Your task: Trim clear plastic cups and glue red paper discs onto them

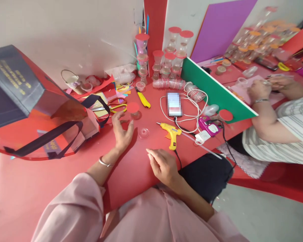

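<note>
My left hand (123, 133) is over the red table with thumb and fingers apart and nothing between them. Just beyond its fingertips stands a small clear cup with a red disc (133, 108) on top. A round clear plastic piece (143, 133) lies on the table between my hands. My right hand (165, 165) is closed, its fingertips pressed together near that piece. Whatever it may hold is too small or hidden to make out. Beyond my right hand lies a yellow glue gun (171, 132), its nozzle pointing left.
A yellow cutter (142, 98) and scissors (117, 106) lie at the back. A phone (174, 103) sits among white cables by a purple power strip (210, 126). Red-topped hourglass shapes (169, 60) stand behind. Bags (40, 107) fill the left; a green board (212, 90) separates a co-worker's hands (261, 89).
</note>
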`<action>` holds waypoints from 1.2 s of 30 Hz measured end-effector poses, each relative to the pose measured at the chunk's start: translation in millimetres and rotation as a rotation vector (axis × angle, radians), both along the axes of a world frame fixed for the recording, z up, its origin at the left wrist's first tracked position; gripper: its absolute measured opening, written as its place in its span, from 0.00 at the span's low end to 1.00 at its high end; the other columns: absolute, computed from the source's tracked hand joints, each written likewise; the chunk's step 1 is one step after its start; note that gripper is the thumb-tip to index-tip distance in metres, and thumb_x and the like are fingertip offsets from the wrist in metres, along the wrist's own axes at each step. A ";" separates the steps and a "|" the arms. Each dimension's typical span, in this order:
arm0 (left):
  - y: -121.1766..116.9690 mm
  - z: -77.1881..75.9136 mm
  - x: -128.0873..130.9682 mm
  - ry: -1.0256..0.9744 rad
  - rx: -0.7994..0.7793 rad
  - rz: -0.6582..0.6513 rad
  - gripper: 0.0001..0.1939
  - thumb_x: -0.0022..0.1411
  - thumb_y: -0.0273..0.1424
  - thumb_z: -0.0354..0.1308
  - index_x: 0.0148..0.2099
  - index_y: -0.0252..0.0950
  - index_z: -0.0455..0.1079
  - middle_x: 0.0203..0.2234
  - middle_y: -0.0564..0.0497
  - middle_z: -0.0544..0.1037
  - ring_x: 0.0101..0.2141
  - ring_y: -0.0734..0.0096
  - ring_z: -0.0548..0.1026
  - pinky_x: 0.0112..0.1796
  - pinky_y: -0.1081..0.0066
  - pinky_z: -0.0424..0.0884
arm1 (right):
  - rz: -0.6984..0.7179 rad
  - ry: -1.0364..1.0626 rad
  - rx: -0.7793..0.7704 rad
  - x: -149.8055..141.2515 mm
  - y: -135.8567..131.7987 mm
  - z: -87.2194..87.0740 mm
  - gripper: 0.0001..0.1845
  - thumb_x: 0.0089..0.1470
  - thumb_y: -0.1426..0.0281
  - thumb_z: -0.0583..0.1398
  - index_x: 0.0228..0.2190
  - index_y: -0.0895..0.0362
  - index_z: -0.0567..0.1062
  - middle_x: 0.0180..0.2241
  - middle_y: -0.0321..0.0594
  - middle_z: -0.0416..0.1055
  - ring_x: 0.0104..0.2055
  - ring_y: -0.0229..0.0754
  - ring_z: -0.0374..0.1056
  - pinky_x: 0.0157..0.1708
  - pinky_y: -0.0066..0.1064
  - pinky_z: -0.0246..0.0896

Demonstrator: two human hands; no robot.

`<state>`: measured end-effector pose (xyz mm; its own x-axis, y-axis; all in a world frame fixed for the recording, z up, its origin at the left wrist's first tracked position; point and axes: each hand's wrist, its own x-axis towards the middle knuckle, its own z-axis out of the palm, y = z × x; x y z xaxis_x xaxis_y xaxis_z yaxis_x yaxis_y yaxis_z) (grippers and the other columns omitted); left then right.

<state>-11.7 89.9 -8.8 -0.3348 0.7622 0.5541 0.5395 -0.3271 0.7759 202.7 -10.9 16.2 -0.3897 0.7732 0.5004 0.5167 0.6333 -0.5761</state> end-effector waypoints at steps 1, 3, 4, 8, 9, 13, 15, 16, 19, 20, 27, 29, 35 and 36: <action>-7.4 0.0 -2.1 0.023 -0.024 -0.022 0.20 0.67 0.35 0.62 0.58 0.38 0.65 0.54 0.41 0.70 0.50 0.61 0.75 0.46 0.62 0.77 | -0.010 -0.009 -0.004 1.5 -0.6 -0.4 0.21 0.64 0.79 0.58 0.57 0.55 0.73 0.41 0.44 0.82 0.40 0.44 0.77 0.42 0.35 0.73; -24.8 -0.4 -8.6 0.098 -0.102 -0.090 0.11 0.68 0.34 0.61 0.50 0.37 0.69 0.42 0.47 0.73 0.40 0.66 0.76 0.44 0.63 0.76 | -0.030 -0.020 -0.008 3.3 -2.2 -2.1 0.21 0.65 0.78 0.58 0.57 0.55 0.74 0.40 0.44 0.82 0.40 0.44 0.78 0.41 0.35 0.74; -33.5 -0.7 -12.3 0.158 -0.130 -0.137 0.07 0.68 0.34 0.61 0.45 0.38 0.70 0.37 0.49 0.74 0.38 0.67 0.75 0.42 0.63 0.75 | -0.041 -0.022 -0.009 3.5 -3.0 -3.4 0.20 0.65 0.78 0.57 0.57 0.55 0.74 0.39 0.44 0.82 0.39 0.44 0.78 0.40 0.35 0.74; -56.2 -1.3 -22.6 0.311 -0.103 -0.373 0.03 0.67 0.31 0.61 0.39 0.39 0.72 0.31 0.48 0.77 0.34 0.65 0.75 0.38 0.62 0.74 | -0.061 -0.008 -0.010 -1.9 -2.5 -9.1 0.20 0.66 0.78 0.57 0.56 0.54 0.74 0.38 0.44 0.82 0.38 0.44 0.79 0.38 0.35 0.75; -58.0 -1.0 -23.4 0.318 -0.094 -0.409 0.02 0.67 0.30 0.61 0.39 0.39 0.72 0.32 0.47 0.78 0.34 0.64 0.75 0.38 0.62 0.74 | -0.059 -0.003 -0.008 -4.8 -1.2 -10.5 0.20 0.65 0.78 0.57 0.56 0.54 0.74 0.39 0.44 0.82 0.38 0.44 0.79 0.38 0.35 0.76; -55.7 1.2 -22.4 0.265 -0.101 -0.476 0.02 0.67 0.28 0.61 0.41 0.39 0.74 0.32 0.47 0.79 0.34 0.65 0.76 0.37 0.63 0.74 | -0.023 0.002 -0.003 -20.2 5.6 -15.4 0.20 0.64 0.80 0.58 0.56 0.55 0.74 0.39 0.45 0.82 0.38 0.44 0.78 0.40 0.35 0.76; -53.6 1.9 -21.9 0.226 -0.122 -0.478 0.02 0.68 0.28 0.60 0.40 0.38 0.75 0.32 0.47 0.78 0.34 0.65 0.76 0.37 0.64 0.74 | -0.011 0.007 0.000 -28.4 8.9 -18.8 0.20 0.64 0.80 0.58 0.55 0.55 0.74 0.39 0.45 0.82 0.39 0.44 0.79 0.40 0.35 0.76; -53.0 2.0 -22.0 0.213 -0.132 -0.476 0.03 0.68 0.28 0.60 0.40 0.38 0.75 0.32 0.47 0.78 0.34 0.66 0.76 0.37 0.64 0.74 | -0.009 0.011 0.006 -32.1 10.2 -20.9 0.20 0.64 0.80 0.58 0.55 0.55 0.74 0.39 0.45 0.82 0.39 0.44 0.79 0.39 0.35 0.76; -52.9 1.4 -22.9 0.193 -0.145 -0.486 0.04 0.68 0.28 0.60 0.40 0.38 0.75 0.32 0.47 0.78 0.33 0.66 0.76 0.37 0.65 0.74 | -0.012 -0.010 0.037 -39.8 12.5 -27.7 0.18 0.65 0.79 0.58 0.53 0.56 0.75 0.38 0.45 0.82 0.37 0.44 0.78 0.38 0.35 0.76; -53.1 1.0 -23.2 0.191 -0.143 -0.497 0.04 0.68 0.28 0.60 0.40 0.38 0.76 0.32 0.47 0.78 0.33 0.66 0.76 0.37 0.65 0.74 | -0.013 -0.026 0.044 -41.0 12.7 -29.6 0.17 0.65 0.79 0.58 0.53 0.56 0.75 0.37 0.44 0.82 0.37 0.44 0.78 0.38 0.35 0.75; -53.7 -1.8 -22.7 0.186 -0.157 -0.523 0.05 0.69 0.28 0.59 0.41 0.38 0.76 0.32 0.47 0.79 0.33 0.66 0.77 0.36 0.65 0.75 | -0.001 -0.066 0.020 -37.8 8.7 -31.9 0.18 0.65 0.77 0.58 0.54 0.56 0.75 0.38 0.44 0.82 0.38 0.44 0.78 0.39 0.34 0.75; -53.4 -1.1 -22.2 0.198 -0.150 -0.491 0.05 0.69 0.29 0.59 0.41 0.38 0.77 0.33 0.47 0.79 0.34 0.66 0.77 0.37 0.65 0.76 | 0.013 -0.066 0.012 -36.1 6.2 -31.6 0.18 0.65 0.78 0.58 0.54 0.55 0.75 0.38 0.44 0.82 0.38 0.43 0.78 0.40 0.34 0.75; -52.9 3.7 -21.4 0.271 -0.054 -0.390 0.15 0.64 0.32 0.66 0.53 0.40 0.75 0.48 0.42 0.77 0.48 0.58 0.78 0.49 0.58 0.78 | -0.026 -0.012 -0.004 -21.8 -3.0 -29.0 0.22 0.64 0.79 0.57 0.57 0.54 0.74 0.40 0.44 0.82 0.40 0.44 0.79 0.42 0.35 0.77; -52.1 3.9 -20.8 0.288 -0.049 -0.384 0.19 0.63 0.33 0.67 0.55 0.40 0.73 0.50 0.41 0.76 0.50 0.56 0.77 0.51 0.57 0.77 | -0.039 -0.011 0.001 -16.9 -4.0 -27.6 0.23 0.64 0.79 0.57 0.58 0.54 0.73 0.41 0.45 0.82 0.41 0.44 0.79 0.42 0.36 0.77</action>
